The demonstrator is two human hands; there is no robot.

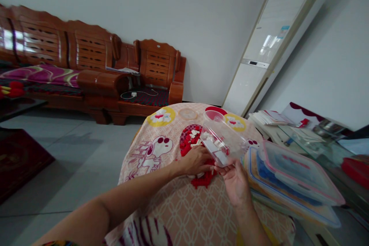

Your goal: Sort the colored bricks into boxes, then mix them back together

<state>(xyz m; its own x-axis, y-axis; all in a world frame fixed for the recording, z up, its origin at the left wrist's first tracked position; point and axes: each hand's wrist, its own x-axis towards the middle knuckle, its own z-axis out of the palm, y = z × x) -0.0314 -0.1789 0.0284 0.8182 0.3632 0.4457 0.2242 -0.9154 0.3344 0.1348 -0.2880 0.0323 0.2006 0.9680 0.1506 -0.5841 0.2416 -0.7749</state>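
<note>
Patterned cloth (211, 213) lies nearest; over it, clear tub (227, 134) is held tilted at near end by R hand (234, 185) (prob. light, stiff, slippery; best gripped by side walls). Red pcs (201, 182) are partly covered by L hand (196, 160), grip unclear.

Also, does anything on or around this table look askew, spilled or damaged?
The pink-rimmed container sits askew on the blue-rimmed one, their edges not lined up. Small red and white pieces lie loose by the left hand; I cannot tell whether they spilled. No damage is visible.
</note>
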